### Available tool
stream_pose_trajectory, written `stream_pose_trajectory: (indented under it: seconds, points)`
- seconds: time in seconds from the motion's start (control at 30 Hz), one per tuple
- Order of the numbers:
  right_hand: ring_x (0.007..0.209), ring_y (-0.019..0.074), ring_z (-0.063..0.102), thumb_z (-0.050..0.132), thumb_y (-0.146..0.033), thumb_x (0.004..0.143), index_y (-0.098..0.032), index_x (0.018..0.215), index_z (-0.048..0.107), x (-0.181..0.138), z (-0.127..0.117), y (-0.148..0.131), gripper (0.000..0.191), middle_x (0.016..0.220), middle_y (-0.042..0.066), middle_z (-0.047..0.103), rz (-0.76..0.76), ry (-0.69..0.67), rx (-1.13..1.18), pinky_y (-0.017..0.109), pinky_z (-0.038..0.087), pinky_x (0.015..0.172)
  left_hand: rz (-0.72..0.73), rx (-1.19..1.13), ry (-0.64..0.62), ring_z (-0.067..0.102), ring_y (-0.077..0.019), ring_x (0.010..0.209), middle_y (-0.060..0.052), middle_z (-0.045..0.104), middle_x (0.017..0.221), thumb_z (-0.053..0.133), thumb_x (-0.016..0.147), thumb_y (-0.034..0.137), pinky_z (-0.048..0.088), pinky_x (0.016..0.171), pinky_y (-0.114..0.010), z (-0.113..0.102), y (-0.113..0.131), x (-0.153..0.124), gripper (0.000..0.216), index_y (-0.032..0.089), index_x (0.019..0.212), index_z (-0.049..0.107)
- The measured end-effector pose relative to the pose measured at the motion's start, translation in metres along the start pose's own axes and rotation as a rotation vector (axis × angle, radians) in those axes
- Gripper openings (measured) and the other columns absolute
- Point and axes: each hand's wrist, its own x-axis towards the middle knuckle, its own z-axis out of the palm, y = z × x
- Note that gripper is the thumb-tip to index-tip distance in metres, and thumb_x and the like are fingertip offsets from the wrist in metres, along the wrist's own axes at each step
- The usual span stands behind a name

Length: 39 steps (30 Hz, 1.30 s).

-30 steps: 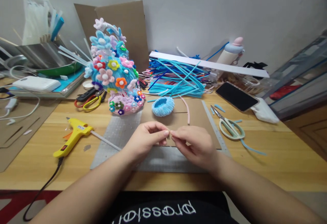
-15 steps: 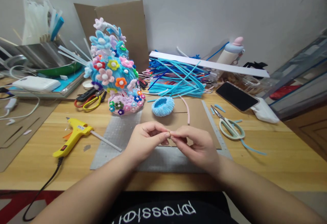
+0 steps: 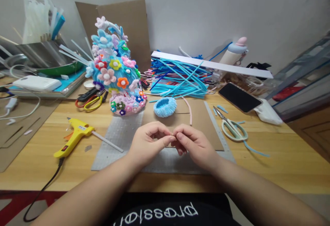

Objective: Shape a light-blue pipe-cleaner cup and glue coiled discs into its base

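Note:
My left hand (image 3: 152, 141) and my right hand (image 3: 194, 145) meet fingertip to fingertip over the cardboard sheet (image 3: 206, 129). Both are closed in a pinch around something tiny and yellowish that I cannot make out; the fingers hide most of it. Just beyond them sits a small fluffy light-blue bowl shape (image 3: 165, 108), its hollow side tilted up. A pink pipe cleaner (image 3: 188, 110) lies curved to its right. Under the cardboard is a grey cutting mat (image 3: 118, 159).
At left lies a yellow glue gun (image 3: 74, 136) with its cord. Behind stands a flower-covered blue fuzzy piece (image 3: 113, 74). Blue pipe cleaners (image 3: 180, 88) are heaped at the back. To the right are scissors (image 3: 234, 129) and a phone (image 3: 239, 97).
My right hand's fingers have shifted, with the thumb now higher and the other fingers curled beneath. Both hands stay together at the same spot, still pinching. The view has moved very slightly.

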Motion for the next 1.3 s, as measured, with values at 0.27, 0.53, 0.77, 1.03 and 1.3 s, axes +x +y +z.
stream_pose_trajectory:
  seconds: [0.27,0.53,0.77,1.03,1.3]
  points:
    - [0.074,0.0143,0.055,0.054,-0.016,0.087,-0.023,0.096,0.060,-0.003,-0.002,-0.003,0.013,0.083,0.002,0.059,-0.406,0.146,-0.314,0.028,0.046,0.063,0.123,0.240,-0.023,0.056,-0.0145,0.063,-0.003,0.063,0.067,0.070,0.074,0.031,0.043,0.060,-0.026,-0.003,-0.001,-0.001,0.016,0.017,0.068,0.066]
    - [0.074,0.0157,0.057,0.055,-0.009,0.084,-0.023,0.094,0.062,-0.002,-0.005,-0.007,0.019,0.082,0.003,0.061,-0.458,0.111,-0.376,0.031,0.048,0.066,0.136,0.233,-0.030,0.058,-0.0154,0.064,-0.004,0.064,0.067,0.070,0.074,0.032,0.044,0.061,-0.026,-0.004,-0.001,-0.002,0.017,0.017,0.068,0.066]
    - [0.077,0.0145,0.061,0.056,-0.004,0.082,-0.022,0.099,0.066,-0.001,-0.006,-0.010,0.027,0.085,0.004,0.063,-0.510,0.118,-0.411,0.028,0.050,0.065,0.179,0.250,0.023,0.058,-0.0145,0.063,-0.003,0.064,0.067,0.070,0.075,0.030,0.045,0.060,-0.025,-0.004,-0.001,-0.004,0.016,0.017,0.068,0.065]
    - [0.075,0.0135,0.061,0.057,-0.001,0.080,-0.020,0.098,0.068,0.000,-0.006,-0.009,0.028,0.084,0.005,0.064,-0.551,0.124,-0.411,0.026,0.051,0.063,0.318,0.322,0.080,0.059,-0.0127,0.058,-0.002,0.064,0.063,0.069,0.075,0.024,0.045,0.056,-0.023,-0.002,-0.005,-0.004,0.013,0.015,0.067,0.064]
    - [0.072,0.0127,0.061,0.059,-0.006,0.081,-0.024,0.097,0.067,0.001,-0.002,0.001,0.025,0.089,0.004,0.061,-0.429,0.077,-0.181,0.026,0.053,0.058,0.465,0.356,0.088,0.061,-0.0115,0.063,-0.002,0.066,0.069,0.067,0.077,0.017,0.047,0.059,-0.022,-0.002,-0.009,-0.006,0.006,0.015,0.073,0.063]
